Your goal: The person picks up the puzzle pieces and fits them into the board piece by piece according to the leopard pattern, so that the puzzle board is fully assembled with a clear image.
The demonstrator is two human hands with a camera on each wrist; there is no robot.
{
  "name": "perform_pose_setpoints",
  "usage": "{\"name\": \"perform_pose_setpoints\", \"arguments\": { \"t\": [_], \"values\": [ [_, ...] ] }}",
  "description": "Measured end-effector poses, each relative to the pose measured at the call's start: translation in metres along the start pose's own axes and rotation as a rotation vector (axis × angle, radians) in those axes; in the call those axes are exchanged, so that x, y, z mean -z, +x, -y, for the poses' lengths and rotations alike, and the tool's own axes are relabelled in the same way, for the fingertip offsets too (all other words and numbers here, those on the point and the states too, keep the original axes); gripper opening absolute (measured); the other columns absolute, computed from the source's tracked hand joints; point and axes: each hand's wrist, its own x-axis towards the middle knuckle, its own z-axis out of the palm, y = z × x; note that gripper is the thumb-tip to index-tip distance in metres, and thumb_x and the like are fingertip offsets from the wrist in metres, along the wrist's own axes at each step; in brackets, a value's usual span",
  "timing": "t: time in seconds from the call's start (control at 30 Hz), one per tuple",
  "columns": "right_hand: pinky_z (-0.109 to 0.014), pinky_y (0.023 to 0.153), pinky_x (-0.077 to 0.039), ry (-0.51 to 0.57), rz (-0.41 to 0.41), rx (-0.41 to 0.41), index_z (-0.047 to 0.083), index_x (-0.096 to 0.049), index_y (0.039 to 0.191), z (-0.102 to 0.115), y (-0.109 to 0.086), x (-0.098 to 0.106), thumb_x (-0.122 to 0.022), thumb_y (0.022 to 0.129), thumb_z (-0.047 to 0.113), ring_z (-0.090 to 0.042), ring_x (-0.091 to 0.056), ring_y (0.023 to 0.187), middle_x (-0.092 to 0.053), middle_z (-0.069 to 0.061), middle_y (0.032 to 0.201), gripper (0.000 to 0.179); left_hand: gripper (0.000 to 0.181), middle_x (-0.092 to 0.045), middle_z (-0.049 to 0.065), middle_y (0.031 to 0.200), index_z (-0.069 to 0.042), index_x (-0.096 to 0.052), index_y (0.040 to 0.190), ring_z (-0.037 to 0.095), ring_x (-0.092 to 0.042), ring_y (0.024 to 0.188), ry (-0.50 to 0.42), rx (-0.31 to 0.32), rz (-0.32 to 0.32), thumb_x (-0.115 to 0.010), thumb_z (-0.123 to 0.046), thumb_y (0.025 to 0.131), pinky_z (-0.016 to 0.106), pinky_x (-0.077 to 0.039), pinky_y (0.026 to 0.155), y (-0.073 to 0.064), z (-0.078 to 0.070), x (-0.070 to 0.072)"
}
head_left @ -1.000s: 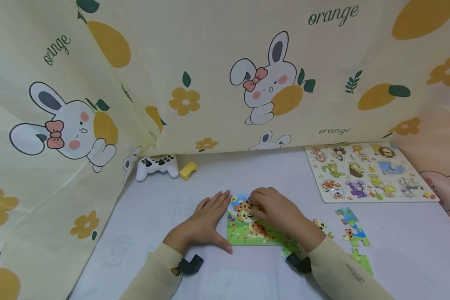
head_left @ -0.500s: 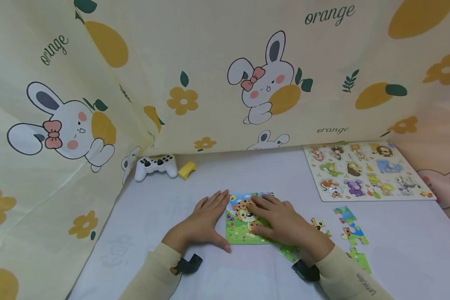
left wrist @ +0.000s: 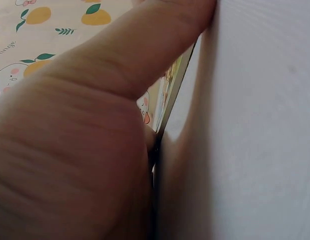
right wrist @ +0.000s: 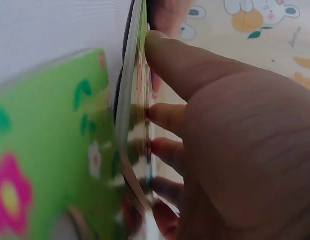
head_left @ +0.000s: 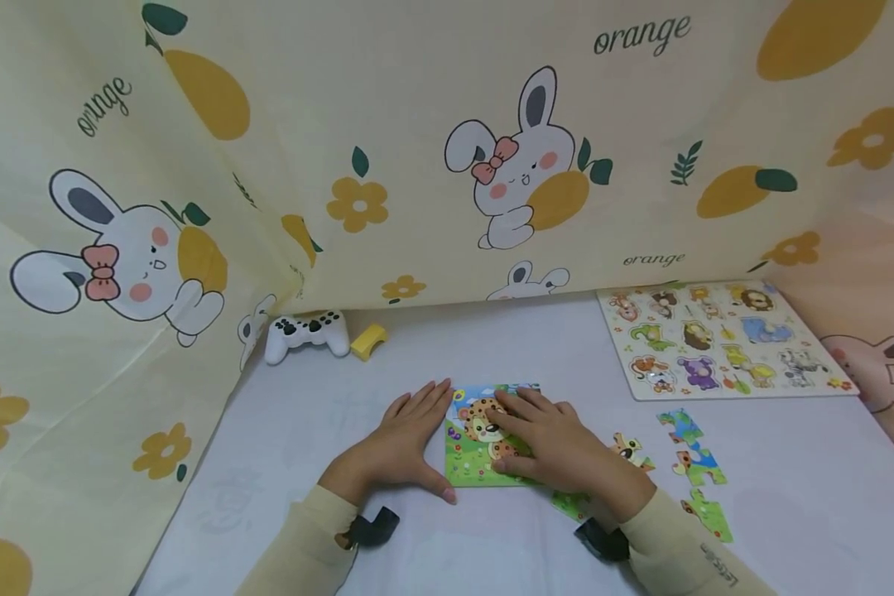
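Observation:
A small square jigsaw puzzle [head_left: 465,470] with a spotted leopard cub on green grass lies in front of the person. Along its left edge rests the left hand [head_left: 398,443], fingers straight and thumb spread toward the near corner. The right hand [head_left: 569,447] lies over the puzzle's right half, its spread fingertips touching the picture and hiding part of it. In the right wrist view, those fingertips [right wrist: 162,112] meet the puzzle's face. A loose green puzzle piece [head_left: 569,503] with flowers lies partly under the right wrist.
Several loose puzzle pieces [head_left: 696,462] lie to the right, with another piece [head_left: 629,449] beside the right forearm. An animal puzzle board [head_left: 723,343] lies at the back right. A white game controller [head_left: 308,335] and a yellow block [head_left: 369,341] stand by the rear curtain [head_left: 417,232].
The right hand's fingers, earlier bunched over the puzzle's upper part, have spread out and come down on its right half. The left hand stays at the left edge.

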Motion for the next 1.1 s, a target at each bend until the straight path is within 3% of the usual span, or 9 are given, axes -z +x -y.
{"name": "perform_pose_setpoints", "arguments": {
  "t": [0.2,0.33,0.5,0.7,0.8,0.93,1.1],
  "values": [
    [-0.063,0.106,-0.037,0.123,-0.031,-0.009,0.024,-0.056,0.163,-0.005,0.004,-0.005,-0.069,0.104,0.058,-0.043,-0.025,0.160,-0.037,-0.005,0.174,0.069,0.152,0.001,-0.003,0.182,-0.013,-0.011,0.176,0.018,0.007,0.165,-0.002,-0.012,0.000,-0.091,-0.079,0.066,0.052,0.002,0.130,0.000,0.002,0.000],
    [-0.068,0.109,-0.035,0.213,-0.047,0.000,0.024,-0.054,0.164,-0.009,0.007,-0.004,-0.069,0.105,0.056,-0.044,-0.027,0.159,-0.038,-0.006,0.174,0.070,0.153,0.002,-0.004,0.182,-0.013,-0.010,0.177,0.018,0.007,0.165,-0.002,-0.012,-0.001,-0.091,-0.080,0.065,0.052,0.002,0.130,0.000,0.003,-0.001],
    [-0.076,0.119,-0.027,0.434,-0.104,-0.010,0.014,-0.050,0.165,-0.015,0.008,0.006,-0.066,0.110,0.044,-0.046,-0.030,0.157,-0.039,-0.013,0.172,0.066,0.154,0.002,-0.004,0.182,-0.013,-0.010,0.177,0.018,0.007,0.165,0.002,-0.007,-0.002,-0.092,-0.080,0.065,0.052,0.002,0.130,0.000,0.004,-0.003],
    [-0.068,0.109,-0.045,0.656,-0.190,-0.019,0.010,-0.048,0.164,-0.017,-0.004,0.026,-0.056,0.116,0.031,-0.044,-0.050,0.143,-0.048,-0.018,0.164,0.053,0.154,0.002,-0.003,0.182,-0.013,-0.009,0.176,0.019,0.007,0.165,-0.014,-0.002,0.008,-0.093,-0.078,0.065,0.052,0.003,0.130,0.000,0.002,-0.002],
    [-0.067,0.110,-0.044,0.731,-0.214,-0.002,0.009,-0.046,0.165,-0.019,-0.012,0.034,-0.049,0.118,0.025,-0.045,-0.054,0.140,-0.052,-0.021,0.160,0.049,0.155,0.002,-0.002,0.182,-0.012,-0.009,0.176,0.019,0.007,0.165,-0.005,-0.005,0.008,-0.093,-0.078,0.064,0.052,0.003,0.130,0.000,0.001,-0.001],
    [-0.058,0.111,-0.048,0.784,-0.236,0.027,0.009,-0.044,0.165,-0.027,-0.025,0.042,-0.041,0.120,0.020,-0.046,-0.057,0.136,-0.055,-0.022,0.155,0.046,0.156,0.002,-0.003,0.182,-0.012,-0.009,0.176,0.019,0.007,0.165,0.000,-0.005,0.001,-0.094,-0.078,0.063,0.051,0.003,0.130,0.000,0.001,0.000],
    [-0.042,0.100,-0.055,0.805,-0.281,0.073,0.009,-0.045,0.165,-0.041,-0.049,0.049,-0.030,0.121,0.016,-0.039,-0.063,0.127,-0.057,-0.024,0.151,0.047,0.155,0.003,-0.003,0.182,-0.013,-0.008,0.176,0.019,0.008,0.165,0.000,-0.010,0.002,-0.093,-0.079,0.064,0.052,0.002,0.130,0.000,0.003,-0.001]
  ]
}}
